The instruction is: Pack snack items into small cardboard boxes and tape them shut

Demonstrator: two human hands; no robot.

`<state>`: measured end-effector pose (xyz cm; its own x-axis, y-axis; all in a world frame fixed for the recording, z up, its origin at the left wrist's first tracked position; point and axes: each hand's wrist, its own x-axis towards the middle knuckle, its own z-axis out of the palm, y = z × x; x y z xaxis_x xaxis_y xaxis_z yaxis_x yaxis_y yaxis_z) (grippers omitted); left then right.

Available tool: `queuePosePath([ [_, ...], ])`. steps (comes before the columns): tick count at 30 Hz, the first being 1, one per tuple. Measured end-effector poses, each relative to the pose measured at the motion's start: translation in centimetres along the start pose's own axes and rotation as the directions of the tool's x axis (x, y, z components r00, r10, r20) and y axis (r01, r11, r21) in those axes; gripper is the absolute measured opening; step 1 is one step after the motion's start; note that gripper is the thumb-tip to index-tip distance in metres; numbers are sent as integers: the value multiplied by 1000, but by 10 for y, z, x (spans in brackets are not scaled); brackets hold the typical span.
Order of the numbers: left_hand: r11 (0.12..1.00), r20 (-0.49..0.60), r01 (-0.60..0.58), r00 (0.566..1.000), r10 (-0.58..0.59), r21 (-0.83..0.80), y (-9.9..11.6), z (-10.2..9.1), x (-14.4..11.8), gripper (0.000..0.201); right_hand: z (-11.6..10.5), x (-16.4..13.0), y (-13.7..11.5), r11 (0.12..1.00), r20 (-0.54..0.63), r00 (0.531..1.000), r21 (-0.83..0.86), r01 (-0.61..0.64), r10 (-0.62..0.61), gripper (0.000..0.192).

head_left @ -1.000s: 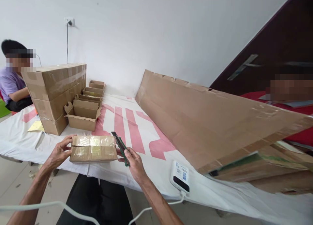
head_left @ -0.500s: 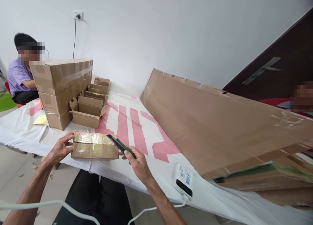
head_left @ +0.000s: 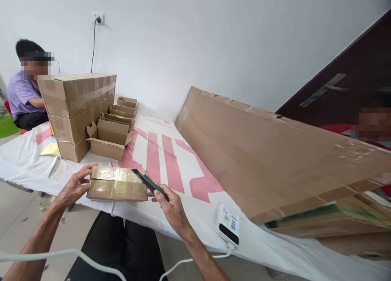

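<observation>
At the near edge of the table covered with a white cloth printed with pink bars [head_left: 171, 216], a small flat brown cardboard box sealed in glossy clear tape [head_left: 117, 184] lies flat. The person's left hand [head_left: 73, 185] grips the box's left end, fingers curled over the top edge and thumb against the side. The right hand [head_left: 172, 205] is closed around a green-handled utility knife with a dark blade end [head_left: 148, 183], whose tip rests at the box's right end, on or just above the taped top; which of the two cannot be told. Just to the right of that forearm lies a white power bank with a dark stripe and a label [head_left: 227, 226], a white cable running from it off the table edge. Farther back on the left stands a stack of taped brown cartons [head_left: 76, 110], with a row of open small cardboard boxes [head_left: 111, 136] beside it. A long flattened sheet of brown cardboard [head_left: 259, 154] stretches along the right side of the table. Behind the stack, another person in a purple shirt [head_left: 21, 97] sits.
</observation>
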<state>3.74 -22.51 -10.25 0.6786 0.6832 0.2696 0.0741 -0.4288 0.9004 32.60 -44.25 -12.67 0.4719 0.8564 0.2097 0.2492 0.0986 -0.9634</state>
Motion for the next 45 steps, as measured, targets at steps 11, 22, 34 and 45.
queuePosePath([
  [11,998,35,50,998,-48,-35,-4,-1,-1,42,-11,11,-27,988,51,996,-139,74,-68,38],
  [22,999,44,50,998,-49,-15,-3,1,-1,41,23,53,-82,886,433,874,-286,366,-222,25],
  [34,997,45,27,999,-30,75,-8,0,-1,44,36,68,-100,777,560,803,-406,482,-205,25],
  [45,997,39,27,999,-30,70,-8,1,-1,45,48,77,-108,608,617,756,-520,600,-219,18],
])
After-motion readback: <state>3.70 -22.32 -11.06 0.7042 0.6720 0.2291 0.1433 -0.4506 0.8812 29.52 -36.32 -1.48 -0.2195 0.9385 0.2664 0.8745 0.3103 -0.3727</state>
